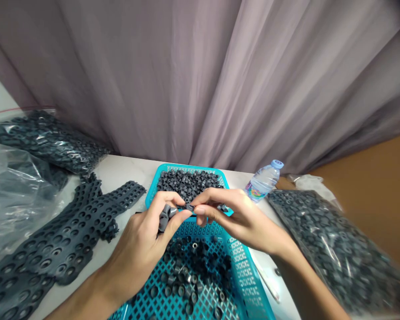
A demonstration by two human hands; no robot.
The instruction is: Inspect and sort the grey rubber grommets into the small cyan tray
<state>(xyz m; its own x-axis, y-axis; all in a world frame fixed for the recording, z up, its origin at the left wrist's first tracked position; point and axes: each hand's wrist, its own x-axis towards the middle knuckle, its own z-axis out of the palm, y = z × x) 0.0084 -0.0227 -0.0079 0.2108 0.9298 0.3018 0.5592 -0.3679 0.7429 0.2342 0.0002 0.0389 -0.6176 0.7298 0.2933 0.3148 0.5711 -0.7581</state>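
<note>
Over the two turquoise baskets, my left hand (153,231) is curled around several small dark grey rubber caps (165,218). One more small cap (189,206) sits between the fingertips of both hands, pinched from each side. My right hand (230,213) has thumb and forefinger closed on it, the other fingers folded under. Below the hands, the near turquoise basket (250,266) holds loose caps scattered over its lattice floor. Just behind, a smaller turquoise basket (150,195) is heaped with similar caps. What lies deep in my left palm is hidden.
Perforated dark rubber sheets (66,235) lie on the white table at left. Behind them is a clear bag of dark parts (50,142). To the right are a water bottle (263,180), a large bag of caps (333,240) and a thin white tool (266,280). A curtain (186,80) hangs behind.
</note>
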